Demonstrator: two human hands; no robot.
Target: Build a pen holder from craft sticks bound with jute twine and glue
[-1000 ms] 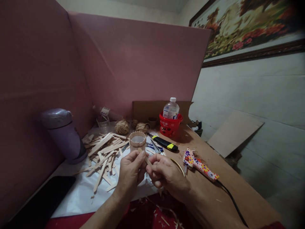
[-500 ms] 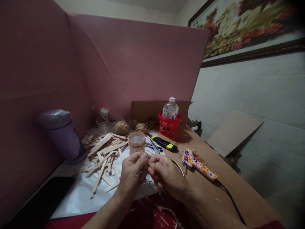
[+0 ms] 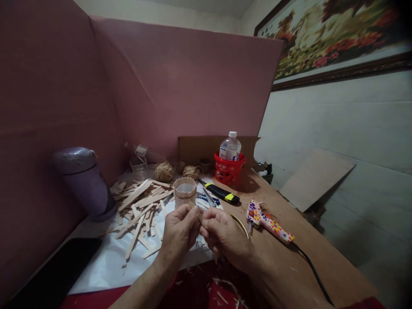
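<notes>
Both hands meet close in front of me, fingertips almost touching. My left hand (image 3: 179, 234) is closed, thumb pressed against the bent fingers. Opposite it, my right hand (image 3: 225, 236) makes a similar pinch. Something small and pale shows between the fingertips, too hidden to name. Just beyond them stands an upright cup of wooden sticks (image 3: 185, 197) with a scalloped rim and a band below it; the fingers cover its lower part. Scissors (image 3: 210, 199) and a black-and-yellow utility knife (image 3: 222, 193) lie right of the cup. A gold-coloured curved rod (image 3: 241, 224) shows beside my right hand.
Loose craft sticks (image 3: 138, 210) are heaped at left on white sheeting (image 3: 96, 266). Twine balls (image 3: 164, 172), a red bucket (image 3: 225, 174) and a plastic bottle (image 3: 230, 148) stand behind. A corded flowered glue gun (image 3: 267, 221) lies right; a purple tumbler (image 3: 85, 184) stands left.
My hands keep almost the same place and pinch; the fingertips have shifted only slightly. Everything else on the table stays where it was.
</notes>
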